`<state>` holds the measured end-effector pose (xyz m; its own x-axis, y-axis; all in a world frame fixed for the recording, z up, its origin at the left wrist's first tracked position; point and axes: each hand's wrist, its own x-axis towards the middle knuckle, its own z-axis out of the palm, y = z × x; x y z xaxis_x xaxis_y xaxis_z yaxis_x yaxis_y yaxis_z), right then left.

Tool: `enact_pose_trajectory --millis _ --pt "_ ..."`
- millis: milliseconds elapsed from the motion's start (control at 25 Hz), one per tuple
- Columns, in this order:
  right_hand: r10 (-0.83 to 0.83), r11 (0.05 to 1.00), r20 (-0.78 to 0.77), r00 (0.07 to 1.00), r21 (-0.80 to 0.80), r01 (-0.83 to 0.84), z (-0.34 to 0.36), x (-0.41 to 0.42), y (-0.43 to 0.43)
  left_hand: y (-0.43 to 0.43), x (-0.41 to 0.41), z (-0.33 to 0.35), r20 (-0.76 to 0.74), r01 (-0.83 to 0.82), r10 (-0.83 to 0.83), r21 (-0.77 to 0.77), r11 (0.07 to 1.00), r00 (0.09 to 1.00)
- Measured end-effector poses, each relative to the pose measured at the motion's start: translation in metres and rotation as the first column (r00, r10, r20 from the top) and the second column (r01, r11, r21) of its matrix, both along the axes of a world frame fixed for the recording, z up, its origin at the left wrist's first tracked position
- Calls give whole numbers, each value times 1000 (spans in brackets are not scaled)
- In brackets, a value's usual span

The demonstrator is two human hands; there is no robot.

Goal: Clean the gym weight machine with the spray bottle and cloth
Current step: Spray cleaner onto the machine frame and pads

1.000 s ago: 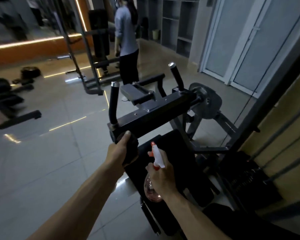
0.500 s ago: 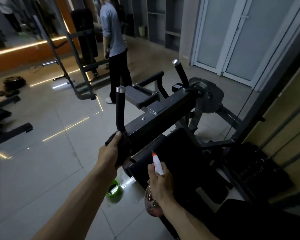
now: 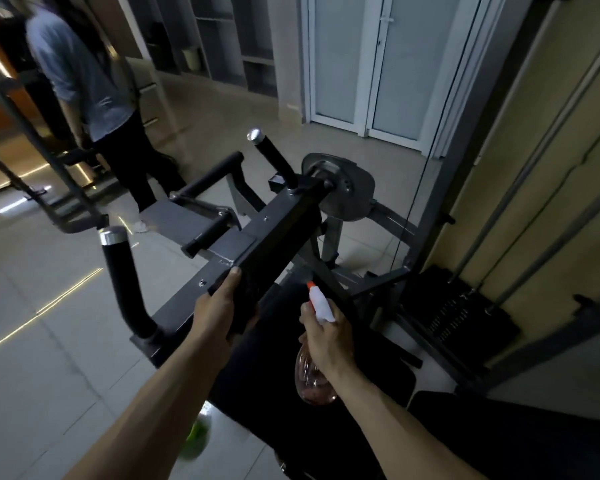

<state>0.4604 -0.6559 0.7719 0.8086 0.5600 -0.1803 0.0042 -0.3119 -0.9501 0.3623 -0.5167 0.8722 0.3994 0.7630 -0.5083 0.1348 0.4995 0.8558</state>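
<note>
The black weight machine's crossbar (image 3: 278, 223) runs diagonally through the middle of the view, with upright grips at both ends. My left hand (image 3: 219, 310) holds a dark cloth (image 3: 248, 301) against the bar's near face, thumb on the top edge. My right hand (image 3: 326, 332) grips the neck of a clear spray bottle (image 3: 309, 379) with a white and orange nozzle (image 3: 317, 301), held just right of the bar above the black seat pad (image 3: 291, 344).
A person (image 3: 84, 84) stands beyond the machine at the upper left beside another rack (image 3: 32, 147). The weight stack (image 3: 465, 313) and guide rods are at the right. A green object (image 3: 196, 434) lies on the tiled floor under my left forearm. White doors are at the back.
My left hand slid with the cloth along the crossbar from its left end near the bent grip toward the middle. The view moved closer and turned right. The bottle stays in my right hand.
</note>
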Motion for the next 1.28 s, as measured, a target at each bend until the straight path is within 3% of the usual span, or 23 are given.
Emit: enact_pose_trajectory --millis 200,480,760,920,1080,1280 --pt "21 999 15 1000 49 -22 1 81 22 15 70 5 -73 11 -9 25 1000 997" --pt "57 996 2 998 -66 -56 3 163 37 27 126 2 -97 19 -18 7 1000 995" --pt "221 951 -65 973 235 -200 56 140 82 47 77 20 -130 -167 164 -11 986 978" --pt "340 889 58 939 305 -341 111 108 129 65 29 30 -188 -264 260 -1 964 947" --pt "375 859 164 912 308 -408 138 74 192 71 -1 33 -198 -236 230 -11 972 953" --pt "397 875 296 869 164 -455 136 55 239 72 -25 33 -144 -243 238 -24 970 961"
